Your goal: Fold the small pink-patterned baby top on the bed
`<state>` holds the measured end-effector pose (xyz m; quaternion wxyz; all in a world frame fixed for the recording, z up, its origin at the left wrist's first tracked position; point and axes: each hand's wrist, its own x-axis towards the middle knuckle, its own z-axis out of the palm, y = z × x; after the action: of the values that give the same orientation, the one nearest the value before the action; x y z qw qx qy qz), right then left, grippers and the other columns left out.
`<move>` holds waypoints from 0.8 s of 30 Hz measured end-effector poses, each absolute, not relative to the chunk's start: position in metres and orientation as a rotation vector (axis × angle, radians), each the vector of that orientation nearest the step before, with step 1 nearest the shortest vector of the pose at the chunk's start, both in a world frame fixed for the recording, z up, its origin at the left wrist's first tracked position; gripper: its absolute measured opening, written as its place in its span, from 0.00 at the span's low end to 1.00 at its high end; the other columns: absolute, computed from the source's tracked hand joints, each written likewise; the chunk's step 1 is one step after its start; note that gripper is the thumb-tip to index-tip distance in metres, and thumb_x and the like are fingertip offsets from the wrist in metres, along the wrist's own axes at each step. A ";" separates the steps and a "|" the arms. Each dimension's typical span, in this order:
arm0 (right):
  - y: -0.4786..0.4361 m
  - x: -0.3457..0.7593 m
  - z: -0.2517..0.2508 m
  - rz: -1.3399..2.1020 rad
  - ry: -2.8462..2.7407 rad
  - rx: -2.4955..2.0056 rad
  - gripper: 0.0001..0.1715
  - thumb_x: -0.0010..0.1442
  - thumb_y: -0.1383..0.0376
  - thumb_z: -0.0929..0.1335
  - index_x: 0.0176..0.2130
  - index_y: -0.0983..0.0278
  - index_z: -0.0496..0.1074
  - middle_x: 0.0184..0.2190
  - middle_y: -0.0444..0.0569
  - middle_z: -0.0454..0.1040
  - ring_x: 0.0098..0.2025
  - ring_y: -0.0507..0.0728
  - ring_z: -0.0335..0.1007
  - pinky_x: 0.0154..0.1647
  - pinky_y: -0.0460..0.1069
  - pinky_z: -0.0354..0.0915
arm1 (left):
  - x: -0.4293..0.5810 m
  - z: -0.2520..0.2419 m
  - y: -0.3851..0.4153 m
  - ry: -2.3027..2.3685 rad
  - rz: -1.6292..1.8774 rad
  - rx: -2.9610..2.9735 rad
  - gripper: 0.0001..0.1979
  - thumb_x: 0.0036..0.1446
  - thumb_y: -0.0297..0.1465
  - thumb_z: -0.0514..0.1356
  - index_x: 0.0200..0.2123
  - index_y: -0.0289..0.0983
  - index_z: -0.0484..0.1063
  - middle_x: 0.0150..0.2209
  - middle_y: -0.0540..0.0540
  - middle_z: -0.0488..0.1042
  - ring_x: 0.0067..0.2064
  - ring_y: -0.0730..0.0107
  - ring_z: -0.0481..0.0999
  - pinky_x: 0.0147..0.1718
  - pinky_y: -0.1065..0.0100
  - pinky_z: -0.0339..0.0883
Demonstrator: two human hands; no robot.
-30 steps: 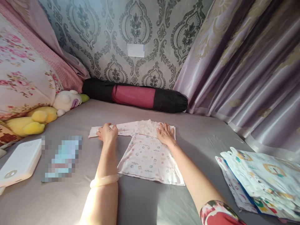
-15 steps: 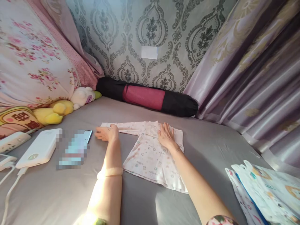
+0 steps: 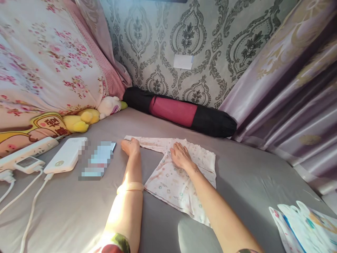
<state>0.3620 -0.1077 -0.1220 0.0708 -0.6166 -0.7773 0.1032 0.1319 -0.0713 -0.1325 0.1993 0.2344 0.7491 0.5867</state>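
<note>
Printed shirt (image 3: 167, 186) pressed by flat right hand (image 3: 181, 155); leftward sleeve (image 3: 152, 143) covered near end by left hand (image 3: 131, 147), grip unclear.

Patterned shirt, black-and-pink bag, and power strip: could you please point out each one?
Patterned shirt (image 3: 176, 183): head view, middle of its body.
Black-and-pink bag (image 3: 173, 110): head view, pink mesh panel.
Power strip (image 3: 31, 151): head view, top face.

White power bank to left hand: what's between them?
In the head view, a phone, its screen pixelated, lies on the grey sheet between the white power bank and the left hand.
</note>
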 end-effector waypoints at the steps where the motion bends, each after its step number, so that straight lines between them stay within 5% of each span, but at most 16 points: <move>1: -0.106 0.359 -0.119 0.252 -2.344 -1.820 0.30 0.74 0.61 0.53 0.65 0.72 0.62 0.70 0.58 0.54 0.72 0.61 0.44 0.72 0.57 0.40 | 0.131 -0.132 -0.070 2.081 1.640 0.615 0.04 0.48 0.25 0.58 0.30 0.38 0.66 0.33 0.38 0.72 0.51 0.39 0.74 0.54 0.45 0.65; 4: -0.100 0.349 -0.113 0.118 -2.368 -1.729 0.24 0.73 0.66 0.55 0.56 0.66 0.73 0.62 0.56 0.67 0.65 0.59 0.58 0.66 0.52 0.51 | 0.131 -0.127 -0.063 1.989 1.726 0.433 0.07 0.46 0.25 0.59 0.22 0.40 0.62 0.24 0.48 0.67 0.44 0.49 0.76 0.51 0.52 0.68; 7: -0.094 0.342 -0.109 0.151 -2.386 -1.793 0.21 0.72 0.64 0.57 0.54 0.63 0.75 0.53 0.55 0.72 0.57 0.60 0.64 0.58 0.51 0.59 | 0.134 -0.116 -0.054 1.570 1.915 0.227 0.05 0.48 0.24 0.58 0.26 0.39 0.65 0.24 0.52 0.67 0.40 0.60 0.76 0.47 0.58 0.70; 11: -0.083 0.341 -0.101 0.368 -2.410 -1.935 0.27 0.71 0.55 0.61 0.65 0.57 0.65 0.57 0.57 0.67 0.61 0.63 0.62 0.59 0.54 0.58 | 0.139 -0.100 -0.047 1.114 1.927 0.105 0.03 0.53 0.25 0.55 0.30 0.38 0.65 0.28 0.50 0.73 0.39 0.64 0.79 0.41 0.63 0.73; 18: -0.064 0.313 -0.082 0.632 -2.349 -2.254 0.55 0.60 0.34 0.62 0.73 0.57 0.46 0.69 0.64 0.51 0.69 0.71 0.50 0.64 0.60 0.52 | 0.164 -0.075 -0.055 0.589 1.849 0.285 0.06 0.55 0.24 0.56 0.34 0.37 0.72 0.34 0.47 0.80 0.49 0.64 0.80 0.51 0.66 0.72; 24: -0.058 0.316 -0.087 0.772 -2.133 -2.097 0.55 0.53 0.44 0.74 0.70 0.61 0.57 0.68 0.64 0.56 0.68 0.72 0.52 0.66 0.62 0.51 | 0.198 -0.071 -0.059 0.564 1.788 0.415 0.07 0.54 0.24 0.60 0.37 0.38 0.72 0.36 0.50 0.80 0.45 0.68 0.80 0.51 0.67 0.71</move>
<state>0.3159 -0.0577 -0.0870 0.0263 -0.6787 -0.6902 0.2497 0.1976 -0.0587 -0.0705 0.5735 0.1772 0.2407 0.7627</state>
